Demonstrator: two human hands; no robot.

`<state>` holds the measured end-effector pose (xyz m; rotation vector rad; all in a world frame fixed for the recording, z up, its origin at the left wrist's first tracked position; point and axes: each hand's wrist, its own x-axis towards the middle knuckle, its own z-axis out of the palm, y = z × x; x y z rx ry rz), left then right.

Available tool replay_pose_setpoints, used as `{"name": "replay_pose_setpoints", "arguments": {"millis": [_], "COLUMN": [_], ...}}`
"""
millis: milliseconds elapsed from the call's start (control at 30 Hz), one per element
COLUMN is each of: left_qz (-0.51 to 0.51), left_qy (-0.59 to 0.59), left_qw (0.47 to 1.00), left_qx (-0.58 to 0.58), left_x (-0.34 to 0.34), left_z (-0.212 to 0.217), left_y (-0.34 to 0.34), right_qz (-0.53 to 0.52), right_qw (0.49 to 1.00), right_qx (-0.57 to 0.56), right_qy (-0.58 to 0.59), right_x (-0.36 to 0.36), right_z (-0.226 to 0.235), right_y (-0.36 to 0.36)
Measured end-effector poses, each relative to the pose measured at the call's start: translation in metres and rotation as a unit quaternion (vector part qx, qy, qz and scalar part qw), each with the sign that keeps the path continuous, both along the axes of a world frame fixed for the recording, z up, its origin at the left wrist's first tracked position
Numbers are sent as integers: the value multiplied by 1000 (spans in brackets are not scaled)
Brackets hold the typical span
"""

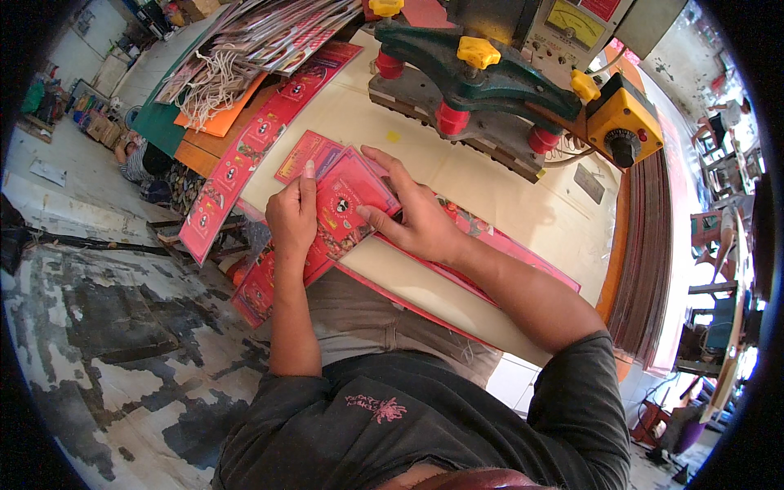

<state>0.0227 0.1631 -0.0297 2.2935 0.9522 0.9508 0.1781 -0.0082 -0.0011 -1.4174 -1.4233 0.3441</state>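
Head view: both hands gripped a red printed sheet at the cream tabletop's [490,204] near edge, left hand [291,216] pinching its left side, right hand [416,216] pressing on top. The red printed sheet [347,204] was apparently being squared; the next move called for alignment beneath the press [474,82].

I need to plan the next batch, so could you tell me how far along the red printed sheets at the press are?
Looks done: a heap of printed pieces with string handles lies at the table's far left. In hand: the left hand and right hand both hold one red printed sheet on the cream table, in front of the green press. Apparently left: a long red strip and more red sheets underneath.
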Motion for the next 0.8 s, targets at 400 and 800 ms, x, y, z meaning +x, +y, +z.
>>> {"name": "replay_pose_setpoints", "arguments": {"millis": [400, 800], "left_qz": [-2, -4], "left_qy": [0, 6], "left_qw": [1000, 1000], "left_qx": [0, 12], "left_x": [1, 1], "left_z": [2, 2], "left_y": [-1, -2], "right_qz": [-29, -73], "right_qw": [998, 996], "right_qx": [-5, -36], "right_qy": [60, 43], "right_x": [-2, 1], "right_z": [-1, 0], "right_y": [-2, -4]}}
